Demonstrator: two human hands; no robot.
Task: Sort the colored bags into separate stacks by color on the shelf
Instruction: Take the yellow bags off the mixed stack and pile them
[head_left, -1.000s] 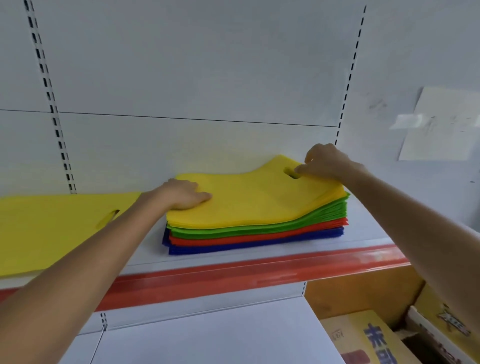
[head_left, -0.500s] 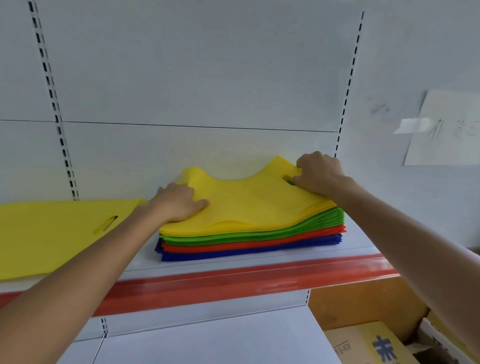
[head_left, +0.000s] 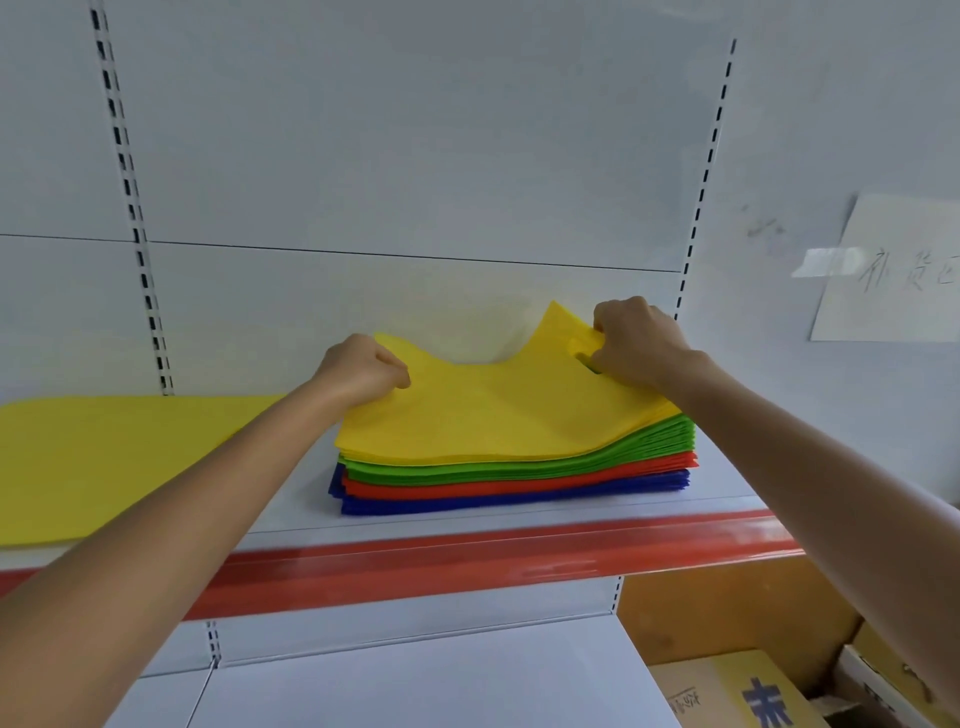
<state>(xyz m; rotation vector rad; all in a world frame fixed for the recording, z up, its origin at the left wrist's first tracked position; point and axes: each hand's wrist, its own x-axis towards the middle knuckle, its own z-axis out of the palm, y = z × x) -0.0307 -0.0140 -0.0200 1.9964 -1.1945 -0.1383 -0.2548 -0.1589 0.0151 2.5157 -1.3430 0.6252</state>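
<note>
Left hand (head_left: 363, 366) is what I see changed first: a second ago it lay flat on the yellow bag (head_left: 493, 415), and now its fingers are curled and pinch the bag's left far corner. Right hand (head_left: 636, 340) was already at the handle hole (head_left: 584, 358); now it grips the bag there with curled fingers and has pulled that corner higher. Both far corners of the bag stand up off the pile, more than half a second ago, while its near edge still lies on the layers beneath.

From my feed the yellow bag is thin and flat and sags in the middle between the two raised corners. It tops a mixed pile at the middle of the shelf (head_left: 727, 488): green bags (head_left: 519, 465) just under it, then red bags (head_left: 519, 486), then blue bags (head_left: 519, 503) at the bottom. A yellow stack (head_left: 104, 457) lies apart on the shelf to the left.

Both forearms reach up and forward from the lower corners, wrists roughly level, knuckles toward me.

A red strip (head_left: 467, 566) runs along the shelf's front edge. A note (head_left: 893, 270) with handwriting is taped to the wall on the right, and cartons (head_left: 753, 691) sit below at the lower right.
</note>
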